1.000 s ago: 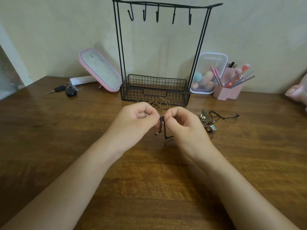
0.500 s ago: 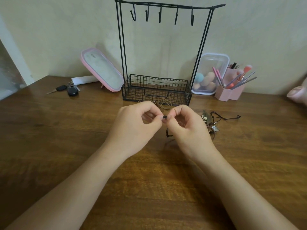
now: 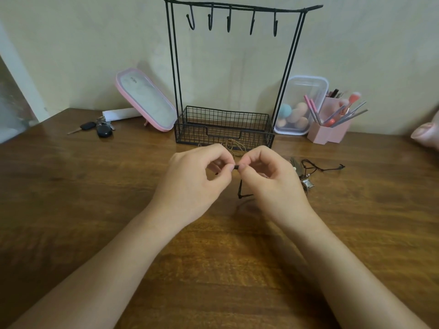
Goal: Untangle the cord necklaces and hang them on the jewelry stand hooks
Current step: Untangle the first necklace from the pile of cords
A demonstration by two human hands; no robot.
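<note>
At the middle of the table (image 3: 71, 186) the two hands meet almost fingertip to fingertip. The left hand (image 3: 190, 184) and the right hand (image 3: 273, 184), fingers curled, each pinch a short stretch of black cord (image 3: 236, 167); its loose part dangles under the right hand. At twelve o'clock from them stands the wire stand (image 3: 288, 62), hooks (image 3: 228, 21) along its top bar, a tan cord (image 3: 234, 146) just before its basket. At three o'clock lies a small heap of necklaces (image 3: 318, 167).

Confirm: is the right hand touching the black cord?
Touching. The head view shows the right hand pinching the black cord, which runs straight across to the left hand, also pinching it.
</note>
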